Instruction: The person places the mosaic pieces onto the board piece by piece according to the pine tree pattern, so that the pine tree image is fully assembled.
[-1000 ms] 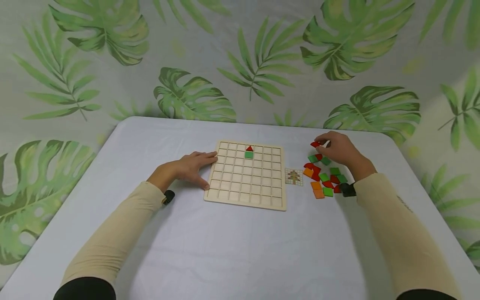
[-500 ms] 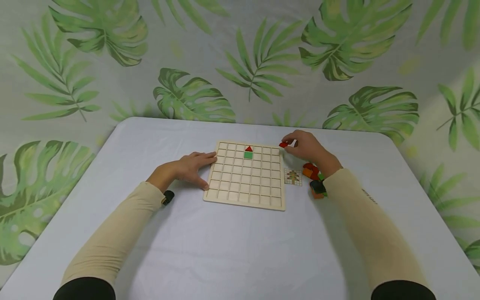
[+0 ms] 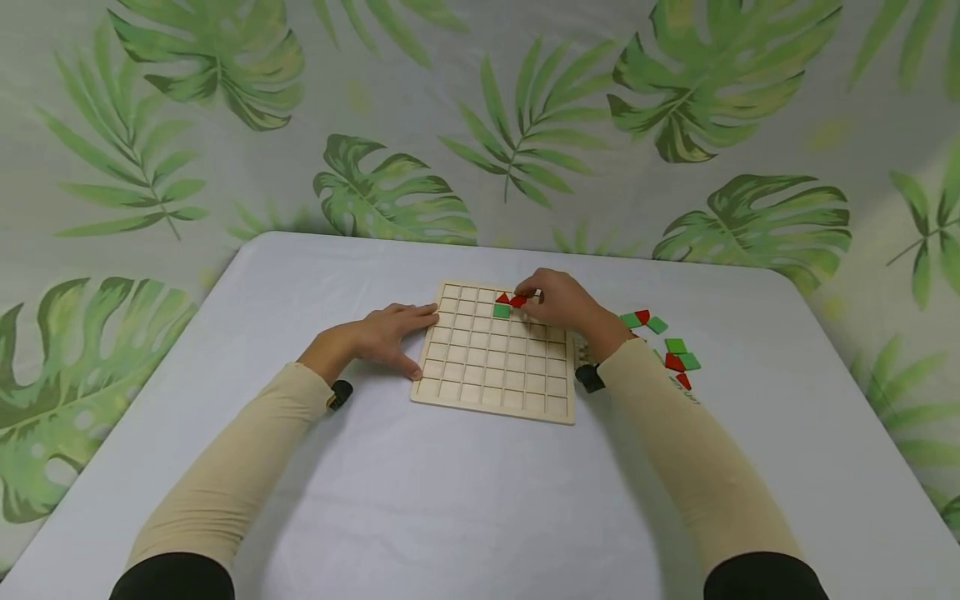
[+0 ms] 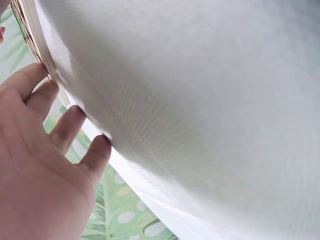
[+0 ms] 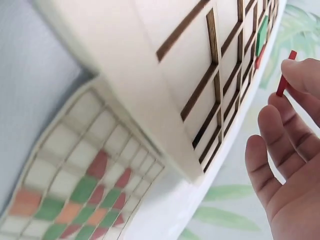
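Observation:
My right hand (image 3: 562, 304) pinches a small flat red tile (image 5: 286, 75) between thumb and index finger, close over the top rows of the wooden grid board (image 3: 480, 367). A red triangle tile (image 3: 503, 297) lies in the board's top row, with a green square tile (image 3: 502, 311) in the cell below it. The held tile overlaps the spot just right of the triangle in the head view. My left hand (image 3: 378, 337) rests at the board's left edge with fingers spread, fingertips and thumb touching the rim.
Several loose green tiles (image 3: 676, 345) and red tiles (image 3: 674, 362) lie right of the board, partly hidden by my right sleeve. A pattern card (image 5: 75, 165) with a coloured grid design lies beside the board's right edge. White cloth (image 3: 450, 500) covers the table.
My right hand has carried the red tile leftward from the loose tiles to above the board's top rows. My left hand has stayed at the board's left edge.

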`<state>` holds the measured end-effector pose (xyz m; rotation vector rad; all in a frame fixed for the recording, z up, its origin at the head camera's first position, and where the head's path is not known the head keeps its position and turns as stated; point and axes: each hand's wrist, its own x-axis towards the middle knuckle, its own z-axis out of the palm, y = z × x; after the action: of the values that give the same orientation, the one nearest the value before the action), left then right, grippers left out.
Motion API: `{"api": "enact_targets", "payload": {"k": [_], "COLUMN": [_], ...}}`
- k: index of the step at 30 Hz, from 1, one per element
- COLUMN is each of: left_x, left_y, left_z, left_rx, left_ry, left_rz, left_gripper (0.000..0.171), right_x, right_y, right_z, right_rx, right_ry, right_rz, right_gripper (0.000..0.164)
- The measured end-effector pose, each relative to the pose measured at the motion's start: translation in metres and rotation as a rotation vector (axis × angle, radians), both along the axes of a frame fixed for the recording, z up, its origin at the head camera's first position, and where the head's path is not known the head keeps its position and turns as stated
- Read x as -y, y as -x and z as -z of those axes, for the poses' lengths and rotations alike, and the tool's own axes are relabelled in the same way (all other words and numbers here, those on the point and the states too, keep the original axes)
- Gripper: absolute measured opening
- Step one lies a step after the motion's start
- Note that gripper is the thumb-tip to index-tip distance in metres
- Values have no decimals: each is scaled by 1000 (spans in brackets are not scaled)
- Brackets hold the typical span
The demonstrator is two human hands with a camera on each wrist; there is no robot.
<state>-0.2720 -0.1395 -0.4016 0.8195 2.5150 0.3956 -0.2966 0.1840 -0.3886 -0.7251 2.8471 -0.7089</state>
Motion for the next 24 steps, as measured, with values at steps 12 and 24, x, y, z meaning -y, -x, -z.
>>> {"api": "enact_targets", "payload": {"k": [12, 24], "left_x": [1, 2], "left_y": [1, 2], "left_z": [1, 2], "left_rx": [-4, -12], "left_ry": [-7, -1], "left_rz": [4, 6], "left_gripper": [100, 100], "right_x": [25, 43], "right_y": [7, 17], "right_z": [2, 10], "right_rx": [-58, -18], "right_ry": [-62, -124], "right_rz": [-81, -62], "right_gripper": [29, 28]}}
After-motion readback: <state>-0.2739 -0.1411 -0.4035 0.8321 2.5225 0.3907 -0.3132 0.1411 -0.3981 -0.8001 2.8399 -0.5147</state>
